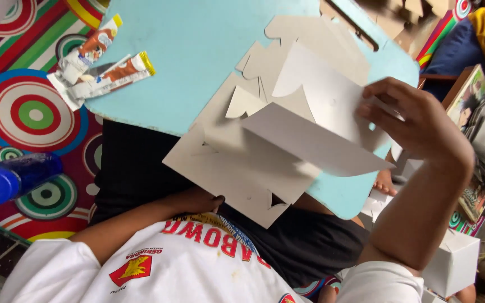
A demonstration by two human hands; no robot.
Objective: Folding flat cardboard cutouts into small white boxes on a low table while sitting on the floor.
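Two hands | right hand (416, 120) grip pinching folded grey-white card (310, 140) — creased, die-cut | left hand (197, 201) grip hidden — cannot tell

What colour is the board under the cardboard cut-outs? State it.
Light blue. The board shows best in the head view, beneath the grey cardboard cut-outs.

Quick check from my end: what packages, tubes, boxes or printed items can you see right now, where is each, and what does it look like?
Two tubes: upper left, at the blue board's edge; white with orange-brown print, yellow ends.
Blue bottle: far left on the patterned mat; translucent blue, lying down.
White box: lower right; plain folded cardboard.
Printed picture: right edge, behind the right hand; colourful, wood-coloured rim.
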